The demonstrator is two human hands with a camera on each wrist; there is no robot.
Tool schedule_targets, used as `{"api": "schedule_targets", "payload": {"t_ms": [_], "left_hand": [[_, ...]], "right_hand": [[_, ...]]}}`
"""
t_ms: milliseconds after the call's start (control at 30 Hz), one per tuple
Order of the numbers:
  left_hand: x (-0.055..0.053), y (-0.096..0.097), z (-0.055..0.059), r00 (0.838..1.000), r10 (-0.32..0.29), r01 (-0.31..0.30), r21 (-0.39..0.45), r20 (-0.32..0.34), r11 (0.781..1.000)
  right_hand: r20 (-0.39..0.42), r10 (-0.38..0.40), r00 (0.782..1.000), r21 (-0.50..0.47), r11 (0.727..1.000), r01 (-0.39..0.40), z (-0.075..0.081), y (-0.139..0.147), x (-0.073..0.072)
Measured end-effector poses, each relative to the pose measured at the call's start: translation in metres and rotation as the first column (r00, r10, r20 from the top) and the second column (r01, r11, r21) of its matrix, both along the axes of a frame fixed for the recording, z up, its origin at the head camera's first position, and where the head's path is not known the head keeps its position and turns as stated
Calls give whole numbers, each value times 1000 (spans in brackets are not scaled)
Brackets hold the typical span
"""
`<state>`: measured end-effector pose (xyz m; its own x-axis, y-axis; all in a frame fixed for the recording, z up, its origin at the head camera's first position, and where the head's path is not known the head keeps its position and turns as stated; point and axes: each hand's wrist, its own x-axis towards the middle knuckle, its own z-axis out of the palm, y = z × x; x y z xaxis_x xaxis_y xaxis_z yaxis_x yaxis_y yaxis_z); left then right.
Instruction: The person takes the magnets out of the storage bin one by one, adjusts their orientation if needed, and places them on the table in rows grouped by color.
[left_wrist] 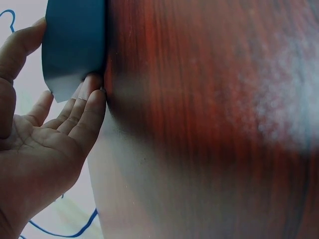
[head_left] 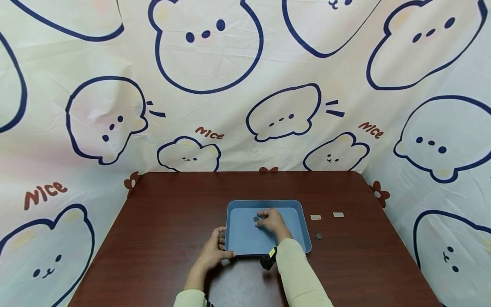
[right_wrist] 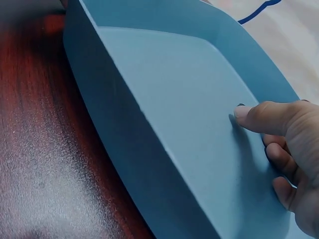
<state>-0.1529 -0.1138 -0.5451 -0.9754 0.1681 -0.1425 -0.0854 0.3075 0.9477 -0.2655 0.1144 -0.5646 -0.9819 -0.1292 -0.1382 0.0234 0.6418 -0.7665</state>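
Note:
A shallow blue rectangular tray [head_left: 245, 243] lies on the table. My left hand [head_left: 213, 251] holds its near left corner, the thumb at the front wall and the fingers along the left side; in the left wrist view the fingertips [left_wrist: 92, 82] touch the tray wall [left_wrist: 75, 40]. Over the tray floor, my right hand [head_left: 274, 222] pinches a small grey disc [head_left: 255, 219] between thumb and fingertips. Only the dark edge of that disc [right_wrist: 240, 105] shows at the thumb tip in the right wrist view.
On the brown table [head_left: 172, 213], right of the tray, lie another small grey disc [head_left: 319, 236] and two small pale rectangles, one nearer the tray [head_left: 316, 217] and one farther right [head_left: 338, 215]. A printed cloth [head_left: 230, 115] hangs behind the table.

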Motion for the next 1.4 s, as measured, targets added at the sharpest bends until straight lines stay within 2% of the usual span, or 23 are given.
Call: {"api": "schedule_targets", "payload": {"t_ms": [367,633,933,1233,1400], "left_hand": [[4,0,4,1000,-6,6,29,-8,1000],[3,1,0,1000,2,-2,32,-1,999],[3,-1,-1,1000,-2,2,24,-8,1000],[1,-2,-1,1000,0,0,-3,0,1000],[0,-2,1,1000,-3,3,2,-3,1000]], "right_hand": [[-16,30,999,107,994,-28,2,-2,5],[-49,40,998,135,990,-33,1,-3,6],[-46,52,998,162,986,-44,6,-5,8],[-69,76,995,152,986,-65,2,-4,6],[-105,102,989,94,991,-92,2,-2,7]]}}
